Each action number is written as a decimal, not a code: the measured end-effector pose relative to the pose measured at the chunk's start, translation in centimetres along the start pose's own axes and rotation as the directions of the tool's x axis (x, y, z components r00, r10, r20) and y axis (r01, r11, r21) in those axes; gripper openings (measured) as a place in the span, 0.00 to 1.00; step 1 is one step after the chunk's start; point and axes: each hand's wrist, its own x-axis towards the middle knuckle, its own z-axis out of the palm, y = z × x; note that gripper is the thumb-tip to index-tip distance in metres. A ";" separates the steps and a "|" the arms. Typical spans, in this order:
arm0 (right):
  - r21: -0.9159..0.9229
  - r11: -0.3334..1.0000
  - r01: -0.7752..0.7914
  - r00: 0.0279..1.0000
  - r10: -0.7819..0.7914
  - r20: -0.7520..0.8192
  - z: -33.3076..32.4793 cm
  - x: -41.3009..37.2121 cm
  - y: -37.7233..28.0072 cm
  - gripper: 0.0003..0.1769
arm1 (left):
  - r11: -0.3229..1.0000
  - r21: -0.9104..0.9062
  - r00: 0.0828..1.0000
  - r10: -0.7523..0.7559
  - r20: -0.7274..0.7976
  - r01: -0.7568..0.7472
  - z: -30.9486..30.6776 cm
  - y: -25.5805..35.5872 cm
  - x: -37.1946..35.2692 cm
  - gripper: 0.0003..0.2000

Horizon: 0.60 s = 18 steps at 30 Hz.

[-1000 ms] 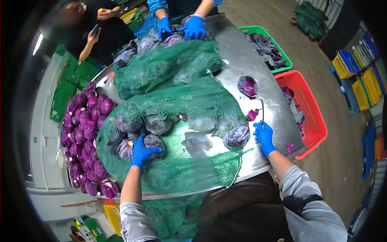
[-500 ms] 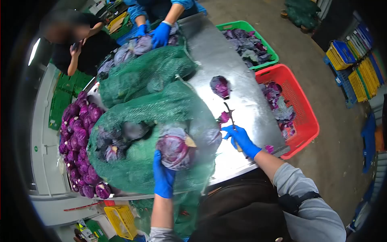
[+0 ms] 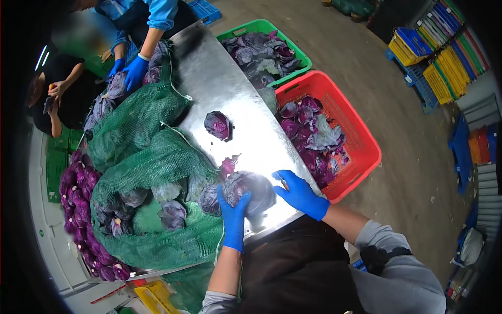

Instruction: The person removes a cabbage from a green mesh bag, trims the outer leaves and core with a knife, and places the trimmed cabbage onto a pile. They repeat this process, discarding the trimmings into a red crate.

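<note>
My left hand [image 3: 234, 220], in a blue glove, grips a red cabbage [image 3: 244, 191] from its near left side, over the steel table. The cabbage is smeared by motion. Just right of it, my gloved right hand [image 3: 302, 196] is closed around a knife [image 3: 284, 182]; only a small part shows between the fingers, and its blade cannot be made out. A purple leaf scrap [image 3: 228, 166] lies behind the held cabbage. Farther back sits another red cabbage [image 3: 217, 125]. To the left, a green mesh sack [image 3: 157, 245] lies open with several cabbages inside.
A red crate [image 3: 361, 141] and a green crate [image 3: 300, 55] of leaves stand along the table's right edge. A pile of purple cabbages [image 3: 81, 209] is at far left. Across the table, a co-worker's gloved hands [image 3: 135, 72] touch cabbages by a second mesh sack [image 3: 138, 115].
My left hand has brought the cabbage rightward from the sack onto the table side, close to my right hand. The knife's dark blade, plain before, no longer shows clearly. The view has shifted.
</note>
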 end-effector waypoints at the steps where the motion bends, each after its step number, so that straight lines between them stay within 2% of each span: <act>1: 0.038 0.995 -0.090 0.991 0.086 0.104 -0.1 -1.1 0.4 0.13 | 1.000 -0.027 1.000 -0.014 0.017 0.015 -0.1 0.5 -0.2 0.46; 2: 0.041 0.994 -0.101 0.990 0.097 0.099 -0.4 -1.5 -0.5 0.13 | 1.000 -0.017 1.000 -0.020 0.023 0.020 -0.5 0.2 -0.1 0.46; 4: 0.080 0.984 -0.160 0.930 0.123 0.347 -1.0 -2.1 -2.1 0.11 | 0.998 -0.065 0.998 0.004 0.056 -0.001 -1.1 -0.7 0.6 0.45; 5: -0.057 0.975 -0.214 0.896 0.220 0.385 -1.3 -1.9 -3.7 0.10 | 0.998 -0.066 0.998 0.000 0.064 0.004 -1.3 -0.8 0.8 0.45; 6: -0.063 0.974 -0.219 0.895 0.226 0.384 -1.1 -2.0 -3.7 0.10 | 0.996 -0.089 0.997 -0.013 0.073 0.020 -1.4 -0.9 1.0 0.44; 8: -0.048 0.944 -0.326 0.867 0.319 0.383 -0.7 -1.9 -3.8 0.10 | 0.992 -0.117 0.996 -0.028 0.080 0.037 -1.6 -1.0 1.2 0.43; 11: -0.040 0.936 -0.351 0.835 0.332 0.438 -1.3 -0.8 -5.1 0.10 | 0.983 -0.169 0.995 -0.051 0.084 0.065 -1.9 -0.6 1.4 0.43; 14: -0.024 0.957 -0.290 0.839 0.266 0.475 -0.8 -0.1 -3.8 0.11 | 0.992 -0.117 0.996 -0.047 0.074 0.055 -1.5 -0.4 1.7 0.43; 16: -0.046 0.933 -0.356 0.793 0.328 0.513 -0.6 0.5 -3.0 0.12 | 1.000 0.019 0.999 -0.015 0.043 0.014 -1.0 -0.6 1.6 0.45; 18: -0.070 0.912 -0.405 0.756 0.376 0.536 -0.5 0.9 -2.5 0.14 | 0.999 -0.015 0.999 -0.041 0.025 0.041 -0.7 -0.4 2.0 0.46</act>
